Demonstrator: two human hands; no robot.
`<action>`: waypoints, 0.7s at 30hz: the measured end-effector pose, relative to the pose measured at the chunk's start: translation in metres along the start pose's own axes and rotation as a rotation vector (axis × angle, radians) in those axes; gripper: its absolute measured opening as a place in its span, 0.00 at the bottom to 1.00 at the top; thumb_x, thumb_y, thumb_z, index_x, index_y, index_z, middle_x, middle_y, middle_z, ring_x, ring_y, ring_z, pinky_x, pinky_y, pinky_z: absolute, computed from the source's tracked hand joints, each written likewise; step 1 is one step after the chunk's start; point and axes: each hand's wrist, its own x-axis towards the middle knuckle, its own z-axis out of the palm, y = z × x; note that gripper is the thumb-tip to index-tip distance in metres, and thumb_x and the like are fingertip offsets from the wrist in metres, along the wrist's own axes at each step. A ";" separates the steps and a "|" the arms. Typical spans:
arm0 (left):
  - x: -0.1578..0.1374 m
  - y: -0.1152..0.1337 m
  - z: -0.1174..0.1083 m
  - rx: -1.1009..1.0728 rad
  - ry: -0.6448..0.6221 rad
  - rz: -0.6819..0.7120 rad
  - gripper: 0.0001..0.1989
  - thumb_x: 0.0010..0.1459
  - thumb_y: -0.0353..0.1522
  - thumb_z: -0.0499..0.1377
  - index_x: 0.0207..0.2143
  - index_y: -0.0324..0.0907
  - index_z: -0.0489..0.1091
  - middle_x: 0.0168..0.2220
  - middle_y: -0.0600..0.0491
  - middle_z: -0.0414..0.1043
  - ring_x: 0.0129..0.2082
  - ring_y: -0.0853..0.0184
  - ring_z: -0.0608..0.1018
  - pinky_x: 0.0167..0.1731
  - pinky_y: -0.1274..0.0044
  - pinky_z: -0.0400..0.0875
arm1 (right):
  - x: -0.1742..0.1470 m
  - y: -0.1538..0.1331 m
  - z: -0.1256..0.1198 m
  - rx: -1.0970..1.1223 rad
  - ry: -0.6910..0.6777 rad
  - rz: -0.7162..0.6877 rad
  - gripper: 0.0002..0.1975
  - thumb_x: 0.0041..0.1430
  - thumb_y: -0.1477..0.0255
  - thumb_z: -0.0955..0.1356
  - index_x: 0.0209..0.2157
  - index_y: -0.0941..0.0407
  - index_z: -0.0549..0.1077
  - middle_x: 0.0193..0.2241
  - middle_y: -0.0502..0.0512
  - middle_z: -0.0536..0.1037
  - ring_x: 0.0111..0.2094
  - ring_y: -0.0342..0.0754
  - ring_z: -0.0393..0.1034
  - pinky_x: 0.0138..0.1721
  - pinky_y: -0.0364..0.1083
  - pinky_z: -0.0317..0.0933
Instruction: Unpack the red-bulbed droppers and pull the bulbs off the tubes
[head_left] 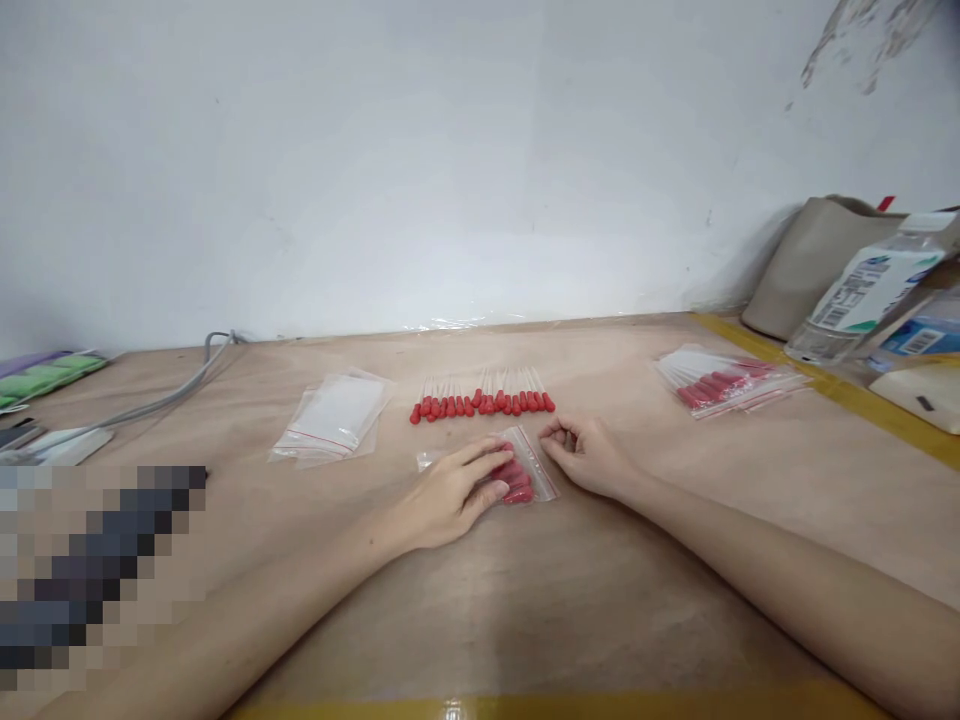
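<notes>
Taking the row of red-bulbed droppers (489,404) as our landmark, we find the clear zip bag (535,466) just in front of it, on the near side, lying on the worktop (480,620). Through the plastic we make out several red bulbs (519,487), though fingers cover part of them. The left grip (444,497) lies over the bag with thumb and forefinger apart, touching it; we cannot tell whether it pinches the plastic or only presses on it. A scrap of clear plastic (426,460) shows beyond that hand (perhaps the same bag's other end; we cannot say). The right grip (589,455), in front of the row's right end, has its fingers curled in just beside the bag's zip edge. Its fingertips are partly hidden, so we cannot tell whether they hold anything.

Left of the row we see a fan of flat zip bags (330,417); the overlap hides their number. Right of it lie filled bags (709,386), their contents blurred by glare. Farther right stands a tilted-looking bottle (862,290), before a beige container (795,262) that it partly hides. Well left of the row, a pixelated patch (97,570) conceals whatever is there.
</notes>
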 end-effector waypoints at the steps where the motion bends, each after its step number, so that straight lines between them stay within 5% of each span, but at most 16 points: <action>1: 0.003 0.000 0.001 -0.008 -0.040 0.010 0.20 0.61 0.37 0.47 0.55 0.45 0.57 0.56 0.48 0.58 0.56 0.63 0.62 0.53 0.68 0.61 | -0.001 0.002 0.000 0.016 -0.045 -0.016 0.05 0.50 0.74 0.64 0.27 0.56 0.71 0.21 0.48 0.72 0.23 0.42 0.64 0.25 0.42 0.56; 4: 0.004 -0.008 0.000 -0.010 -0.132 0.060 0.23 0.61 0.38 0.47 0.58 0.45 0.52 0.59 0.49 0.52 0.59 0.62 0.57 0.55 0.66 0.57 | -0.004 0.003 0.000 0.061 -0.128 -0.165 0.05 0.51 0.74 0.64 0.27 0.55 0.72 0.22 0.49 0.72 0.26 0.43 0.65 0.30 0.43 0.57; 11: -0.005 -0.020 -0.012 -0.026 -0.171 0.061 0.21 0.60 0.38 0.48 0.56 0.47 0.56 0.59 0.50 0.52 0.57 0.62 0.60 0.54 0.68 0.59 | -0.007 -0.002 0.004 -0.034 -0.003 -0.483 0.04 0.52 0.72 0.67 0.31 0.53 0.73 0.23 0.49 0.71 0.31 0.45 0.62 0.36 0.46 0.50; 16: 0.005 -0.015 -0.006 0.014 -0.007 0.098 0.17 0.60 0.35 0.48 0.51 0.43 0.62 0.52 0.47 0.62 0.51 0.63 0.67 0.50 0.68 0.63 | -0.009 -0.007 0.007 -0.117 0.099 -0.624 0.03 0.53 0.74 0.66 0.29 0.53 0.72 0.22 0.48 0.70 0.29 0.43 0.58 0.35 0.46 0.48; 21: 0.016 -0.012 0.003 0.011 0.057 0.161 0.16 0.61 0.31 0.47 0.50 0.44 0.64 0.52 0.48 0.62 0.50 0.65 0.67 0.48 0.70 0.64 | -0.008 -0.011 0.008 -0.143 0.153 -0.710 0.05 0.53 0.75 0.65 0.25 0.55 0.70 0.21 0.48 0.71 0.27 0.42 0.58 0.34 0.46 0.47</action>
